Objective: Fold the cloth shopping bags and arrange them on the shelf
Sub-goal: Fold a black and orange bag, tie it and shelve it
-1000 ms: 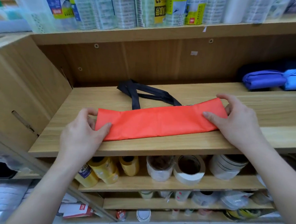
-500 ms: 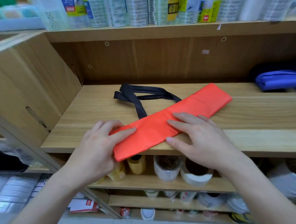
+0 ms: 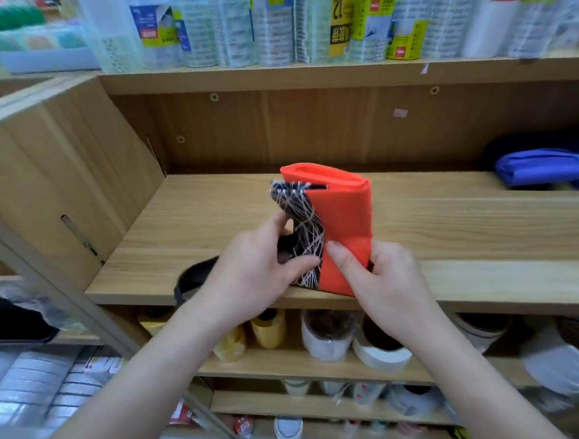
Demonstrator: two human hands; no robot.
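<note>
Cloth doubled into a thick packet is what both hands hold: the orange bag [image 3: 343, 229] stands nearly upright just above the front edge of the wooden shelf [image 3: 467, 230]. Its rolled fold is uppermost and its lower end is touching or almost touching the board; I cannot tell which. The right hand [image 3: 389, 286] grips the packet's lower right corner, thumb flat on the front face and fingers hidden behind, probably to keep the layers from springing apart. The left hand [image 3: 254, 278] pinches a black section [image 3: 306, 234] streaked with white lines along the packet's left side, seemingly tucking it in so nothing trails. A black strap loop [image 3: 193, 281] hangs below the shelf's front edge, under that wrist, and looks not yet gathered. Folded blue bags [image 3: 539, 165] lie at the shelf's far right, towards its back, which suggests where this one belongs.
</note>
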